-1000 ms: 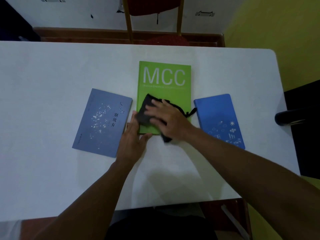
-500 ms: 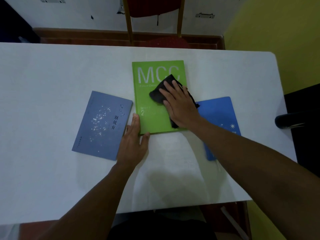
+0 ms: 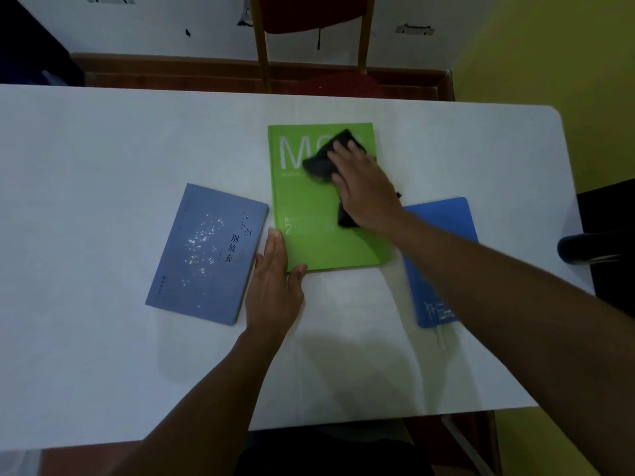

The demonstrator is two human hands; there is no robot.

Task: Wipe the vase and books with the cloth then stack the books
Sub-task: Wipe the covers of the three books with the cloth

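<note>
Your right hand (image 3: 366, 187) flat, fingers spread, pressing black cloth (image 3: 324, 163) onto green book (image 3: 326, 235) mid-desk (image 3: 103, 149), your left hand (image 3: 273, 286) open, bracing its near-left corner, two blue books flanking

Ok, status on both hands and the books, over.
Right hand flat, pressing black cloth on green hardcover book. Left hand open, bracing its near-left corner. Grey-blue paperback and blue notebook lie unstacked either side. No vase seen.
</note>
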